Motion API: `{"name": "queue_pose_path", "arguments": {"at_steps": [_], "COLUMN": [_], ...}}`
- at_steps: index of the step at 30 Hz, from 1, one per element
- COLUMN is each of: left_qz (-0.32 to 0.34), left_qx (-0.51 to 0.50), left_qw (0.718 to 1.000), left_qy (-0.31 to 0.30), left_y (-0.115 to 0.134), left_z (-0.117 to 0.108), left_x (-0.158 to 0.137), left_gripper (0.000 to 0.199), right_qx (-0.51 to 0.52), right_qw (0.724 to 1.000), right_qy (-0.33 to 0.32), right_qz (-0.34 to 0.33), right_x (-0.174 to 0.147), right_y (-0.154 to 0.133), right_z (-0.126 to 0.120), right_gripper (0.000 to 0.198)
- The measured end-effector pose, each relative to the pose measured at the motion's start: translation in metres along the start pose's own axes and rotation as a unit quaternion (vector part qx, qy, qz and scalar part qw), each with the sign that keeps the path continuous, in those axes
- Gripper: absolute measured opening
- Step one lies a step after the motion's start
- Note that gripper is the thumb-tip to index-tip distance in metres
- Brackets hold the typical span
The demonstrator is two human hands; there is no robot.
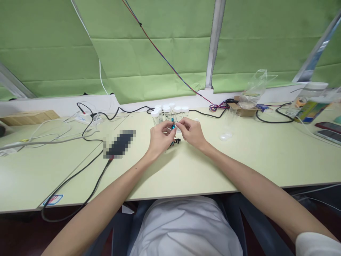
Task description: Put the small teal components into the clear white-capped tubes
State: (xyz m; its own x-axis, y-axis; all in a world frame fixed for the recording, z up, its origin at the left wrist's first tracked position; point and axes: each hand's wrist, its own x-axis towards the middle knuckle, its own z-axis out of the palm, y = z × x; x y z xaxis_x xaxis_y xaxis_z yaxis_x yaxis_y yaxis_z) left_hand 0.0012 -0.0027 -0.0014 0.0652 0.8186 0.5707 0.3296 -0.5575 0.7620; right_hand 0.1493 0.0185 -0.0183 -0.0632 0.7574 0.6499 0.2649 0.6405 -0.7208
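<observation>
My left hand [161, 137] is closed, its fingers pinching a small shiny teal-blue piece [173, 124] above the table. Beneath that hand, a dark tangled bit [177, 141] shows, partly hidden by the fingers. My right hand [192, 132] meets the left one at the teal piece, thumb and forefinger pressed together. Whatever sits between those right fingertips is too small to name. Just behind both hands stands a cluster of several clear vials with white caps [167, 108], their lower parts covered by my hands.
Left of my hands lies a blurred-out dark device [121, 144] on a black cable. Clear tubes [229, 119] stand to the right, near a small cardboard box [243, 109] and plastic bag [253, 94]. Phones [329, 135] lie far right; a wooden block [30, 117] is far left.
</observation>
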Motion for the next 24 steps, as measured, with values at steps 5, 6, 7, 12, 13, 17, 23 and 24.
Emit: {"name": "queue_pose_path", "arguments": {"at_steps": [5,6,7,12,13,17,23,24], "left_qz": [-0.002,-0.003,-0.004,-0.004,-0.004,-0.008,-0.015,-0.014], "left_qx": [-0.002,-0.001,-0.001,0.002,0.002,-0.001,0.004,0.006], "left_qw": [1.000,1.000,1.000,1.000,1.000,1.000,1.000,1.000], "left_qy": [-0.001,0.000,-0.001,0.000,0.000,-0.003,-0.003,-0.002], "left_y": [0.0011,0.0012,0.0012,-0.0002,-0.0005,-0.0006,0.0001,0.0001], "left_z": [-0.0005,-0.0005,-0.0005,-0.0005,-0.0006,-0.0010,-0.0008,-0.0007], "left_x": [-0.0004,-0.0004,-0.0004,-0.0002,-0.0002,-0.0003,-0.0005,-0.0005], "left_gripper": [0.018,0.018,0.018,0.019,0.020,0.021,0.022,0.022], "right_qx": [0.009,0.010,0.011,0.019,0.021,0.030,0.048,0.050], "right_qw": [1.000,1.000,1.000,0.999,0.999,0.998,0.997,0.997], "right_qy": [-0.001,-0.002,-0.002,-0.002,-0.002,-0.005,-0.007,-0.008], "right_qz": [0.017,0.021,0.025,0.032,0.035,0.046,0.053,0.055], "right_x": [0.0001,0.0001,0.0001,0.0000,0.0000,0.0002,0.0008,0.0007], "right_y": [-0.0005,-0.0008,-0.0012,-0.0026,-0.0028,-0.0034,-0.0022,-0.0019], "right_z": [0.0002,0.0001,0.0001,-0.0002,-0.0002,-0.0001,0.0007,0.0008], "right_gripper": [0.030,0.031,0.031,0.032,0.033,0.033,0.034,0.034]}}
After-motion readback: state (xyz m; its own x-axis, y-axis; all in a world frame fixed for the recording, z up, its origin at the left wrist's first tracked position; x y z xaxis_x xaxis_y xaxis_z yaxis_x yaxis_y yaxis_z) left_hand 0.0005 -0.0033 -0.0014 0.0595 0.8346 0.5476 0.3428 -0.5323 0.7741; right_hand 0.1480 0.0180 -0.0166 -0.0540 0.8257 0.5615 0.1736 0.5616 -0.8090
